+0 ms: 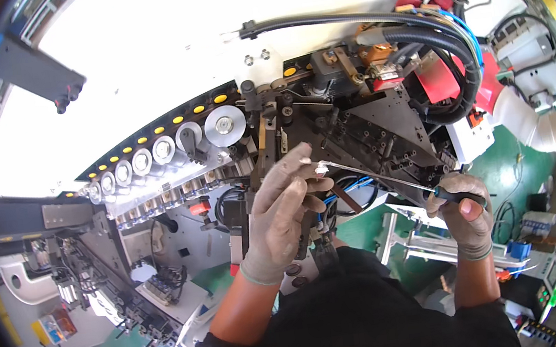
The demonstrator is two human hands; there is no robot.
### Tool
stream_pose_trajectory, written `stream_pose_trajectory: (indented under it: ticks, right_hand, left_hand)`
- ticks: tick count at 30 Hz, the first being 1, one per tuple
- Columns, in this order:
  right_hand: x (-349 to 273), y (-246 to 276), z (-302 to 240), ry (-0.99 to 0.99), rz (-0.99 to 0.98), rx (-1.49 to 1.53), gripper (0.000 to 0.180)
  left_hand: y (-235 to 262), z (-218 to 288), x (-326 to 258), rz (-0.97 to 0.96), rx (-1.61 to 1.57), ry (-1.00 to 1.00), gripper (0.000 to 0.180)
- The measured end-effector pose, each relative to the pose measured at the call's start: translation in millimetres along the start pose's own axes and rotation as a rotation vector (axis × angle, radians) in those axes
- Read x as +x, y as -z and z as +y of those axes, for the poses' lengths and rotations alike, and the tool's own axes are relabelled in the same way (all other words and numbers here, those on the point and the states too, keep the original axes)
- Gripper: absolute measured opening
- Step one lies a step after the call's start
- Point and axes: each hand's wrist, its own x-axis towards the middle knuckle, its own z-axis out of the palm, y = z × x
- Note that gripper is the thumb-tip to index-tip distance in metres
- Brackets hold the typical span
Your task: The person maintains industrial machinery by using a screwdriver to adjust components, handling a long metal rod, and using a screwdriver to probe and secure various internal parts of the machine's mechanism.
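Note:
My right hand (pixel 464 211), in a pale work glove, is closed round the dark handle of a long screwdriver (pixel 382 177). Its thin metal shaft slants up and left toward my other hand. At the shaft's tip is a small whitish, shiny piece (pixel 321 168), too small to name. My left hand (pixel 279 218), also gloved, is raised beside that tip. Its fingers are apart and partly bent, and no held thing shows in them. Whether a fingertip touches the whitish piece I cannot tell. Behind both hands lies a dark machine plate (pixel 383 126) with many holes.
A row of metal rollers (pixel 163 149) under yellow buttons (pixel 199 110) runs along the machine at left. A thick black hose (pixel 464 81) arches at the upper right, near red parts (pixel 438 77). A white frame (pixel 432 245) stands below the screwdriver, above the green floor (pixel 507 176).

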Motion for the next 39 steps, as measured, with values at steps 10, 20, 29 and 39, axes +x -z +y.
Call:
stream_pose_trajectory:
  ticks: [10,20,29,39]
  right_hand:
    - [-29.2,22.7,3.2,0.054,-0.099,-0.088,0.038]
    - [-41.4,3.9,47.2,0.254,-0.032,-0.275,0.044]
    - [17.6,-4.6,9.1,0.267,0.008,-0.041,0.044]
    - [50.8,-28.8,17.4,0.136,0.010,-0.133,0.043]
  left_hand:
    - [-35.4,-19.7,-1.6,0.086,0.093,0.094,0.025]
    - [-16.6,-28.8,8.6,-0.044,-0.400,0.230,0.017]
    - [24.8,-40.4,-13.5,0.104,-0.167,0.124,0.053]
    - [53.3,-49.6,-4.6,0.150,0.093,-0.029,0.016]
